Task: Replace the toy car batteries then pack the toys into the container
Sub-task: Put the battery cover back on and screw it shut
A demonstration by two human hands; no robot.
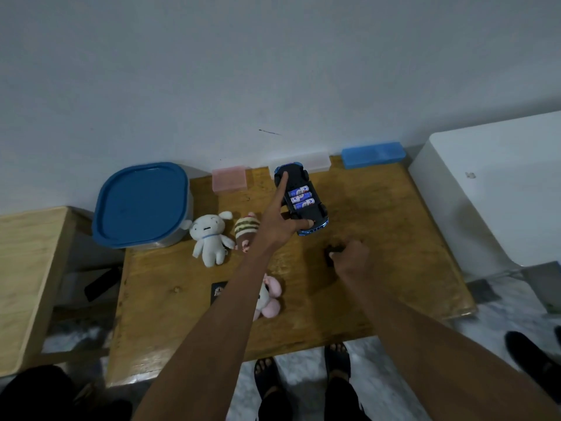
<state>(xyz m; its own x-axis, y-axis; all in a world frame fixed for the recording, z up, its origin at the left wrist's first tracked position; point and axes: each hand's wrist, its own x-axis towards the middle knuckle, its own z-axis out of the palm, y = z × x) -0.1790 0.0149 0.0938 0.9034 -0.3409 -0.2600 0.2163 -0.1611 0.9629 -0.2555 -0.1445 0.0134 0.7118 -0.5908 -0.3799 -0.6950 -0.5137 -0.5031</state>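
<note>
A blue toy car lies upside down on the wooden table, its battery bay uncovered with three batteries inside. My left hand holds the car, forefinger stretched along its underside and thumb at its near end. My right hand rests on the table just in front of the car, fingers closed on a small black piece, probably the battery cover. A container with a blue lid stands at the table's back left.
A white plush dog, a striped plush and a pink plush lie left of my arms. A pink box, a clear box and a blue box line the wall. A dark card lies nearby.
</note>
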